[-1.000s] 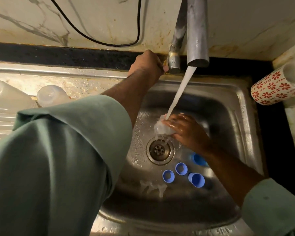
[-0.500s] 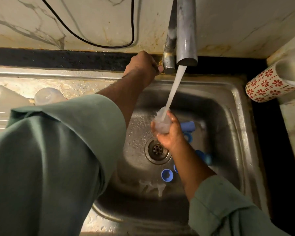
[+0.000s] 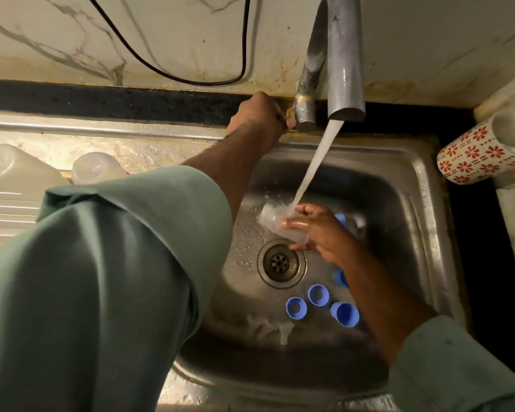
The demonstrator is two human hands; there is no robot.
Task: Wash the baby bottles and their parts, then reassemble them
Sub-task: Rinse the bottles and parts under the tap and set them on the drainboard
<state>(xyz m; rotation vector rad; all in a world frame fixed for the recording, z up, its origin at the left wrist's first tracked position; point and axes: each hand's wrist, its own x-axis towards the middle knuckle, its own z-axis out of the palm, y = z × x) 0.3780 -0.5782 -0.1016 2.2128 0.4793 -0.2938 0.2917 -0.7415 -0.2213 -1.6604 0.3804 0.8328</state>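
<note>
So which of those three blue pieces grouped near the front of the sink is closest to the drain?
The middle blue ring, just below and right of the drain. The left ring and the blue cap to the right both lie farther toward the front.

Left arm's stretched way out toward 12 o'clock, green sleeve pushed up past the elbow, left hand (image 3: 257, 115) curled with knuckles up, fingertips hidden. Right arm comes in from about 4 o'clock, right hand (image 3: 318, 230) wet, fingers (image 3: 295, 223) wrapped and pointing toward 9 o'clock.
</note>
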